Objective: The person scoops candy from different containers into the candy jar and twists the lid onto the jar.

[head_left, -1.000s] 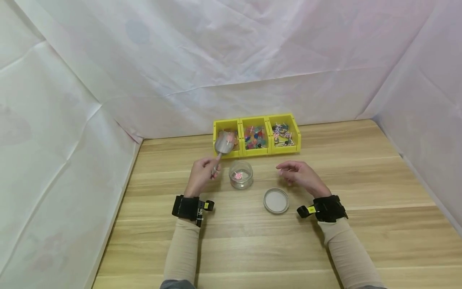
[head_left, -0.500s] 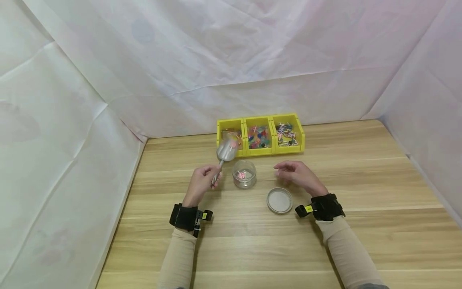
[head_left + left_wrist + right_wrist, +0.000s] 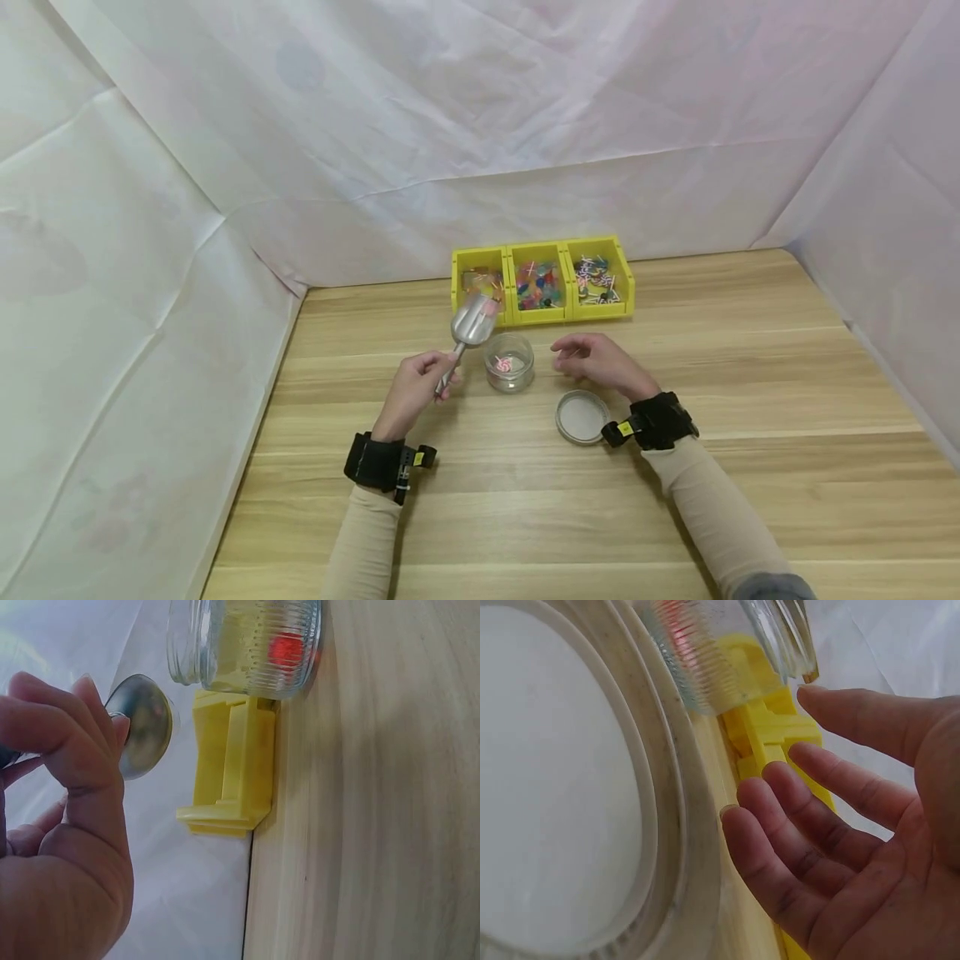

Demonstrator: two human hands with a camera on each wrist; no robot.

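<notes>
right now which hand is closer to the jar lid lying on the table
Right. The right hand hovers open just behind the lid, its wrist right beside it. The left hand grips the metal scoop beyond the glass jar, farther from the lid.

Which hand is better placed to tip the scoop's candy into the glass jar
Left, most likely. The left hand already grips the metal scoop, whose bowl sits just left of and above the glass jar. The right hand is open and holds nothing, right of the jar.

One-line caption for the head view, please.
Left hand holds a metal scoop above a glass jar; open right hand hovers beside the jar, near its lid.
</notes>
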